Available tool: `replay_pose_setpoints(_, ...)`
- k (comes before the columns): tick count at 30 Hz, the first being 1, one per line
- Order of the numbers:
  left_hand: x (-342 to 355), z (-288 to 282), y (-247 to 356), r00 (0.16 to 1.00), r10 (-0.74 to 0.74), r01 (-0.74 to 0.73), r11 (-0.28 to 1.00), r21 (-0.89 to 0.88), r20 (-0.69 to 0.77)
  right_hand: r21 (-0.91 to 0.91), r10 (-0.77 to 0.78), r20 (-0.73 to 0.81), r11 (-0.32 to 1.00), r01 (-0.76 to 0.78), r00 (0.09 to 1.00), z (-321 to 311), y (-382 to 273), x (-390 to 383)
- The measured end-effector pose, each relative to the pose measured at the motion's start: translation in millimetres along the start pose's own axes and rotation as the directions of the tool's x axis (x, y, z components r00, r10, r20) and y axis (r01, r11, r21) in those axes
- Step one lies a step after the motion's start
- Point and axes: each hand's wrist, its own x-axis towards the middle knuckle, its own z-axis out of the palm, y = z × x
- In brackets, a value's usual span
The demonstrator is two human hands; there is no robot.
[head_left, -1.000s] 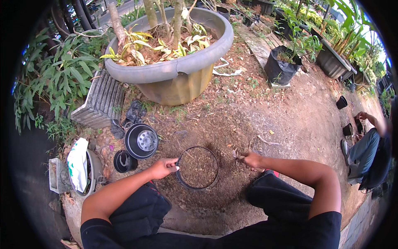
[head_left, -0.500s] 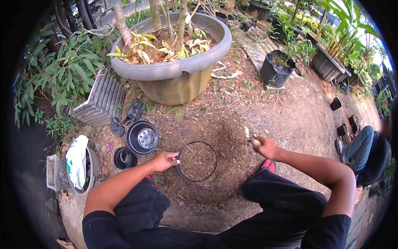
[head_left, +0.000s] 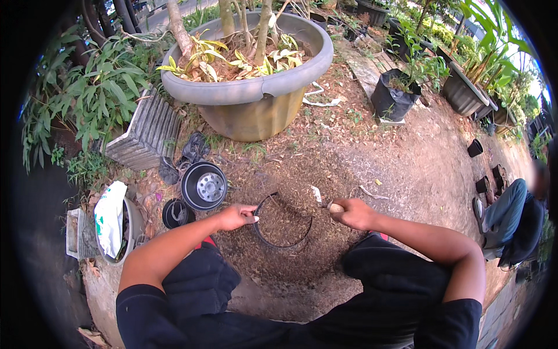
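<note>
My left hand (head_left: 237, 217) pinches the left edge of a round black pot rim (head_left: 279, 246) between thumb and fingers. Brown, crumbly soil mixed with dry bits fills the ring and lies all round it, so the pot's sides are hidden. My right hand (head_left: 353, 214) is closed round a small tool's pale wooden handle (head_left: 335, 207), just right of the rim. The tool's head blends into the soil and cannot be made out. Beyond it, a loose heap of soil (head_left: 331, 174) spreads over the ground, with a white scrap (head_left: 316, 194) on it.
An empty black pot (head_left: 203, 186) and a smaller one (head_left: 176, 214) stand left of my left hand. Ahead is a large planter (head_left: 250, 119). A white bag (head_left: 110, 224) lies over a grey pot at far left. Another person (head_left: 514, 218) sits at far right.
My right hand has moved left with the tool, closer to the rim. My left hand and the rim have shifted slightly right, and the rim's far right part is now less visible against soil.
</note>
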Motion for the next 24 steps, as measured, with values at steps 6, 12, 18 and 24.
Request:
replay_pose_setpoints(6, 10, -2, -12, 0.998, -0.007, 0.014, 0.994, -0.105, 0.063, -0.183, -0.051, 0.006, 0.982, 0.051, 0.999, -10, -23, 5)
replay_pose_setpoints(12, 14, -12, 15, 0.995, -0.004, 0.007, 0.999, -0.034, 0.100, -0.293, -0.076, 0.054, 0.952, 0.088, 0.996, -7, -37, 2)
replay_pose_setpoints(18, 16, -17, 15, 0.996, -0.018, 0.016, 1.000, 0.025, 0.092, -0.376, -0.065, 0.031, 0.924, 0.072, 0.997, -7, -58, -2)
replay_pose_setpoints(24, 21, -21, 10, 0.992, -0.047, 0.039, 0.997, 0.066, 0.115, -0.387, -0.115, 0.031, 0.915, 0.118, 0.993, -6, -57, 1)
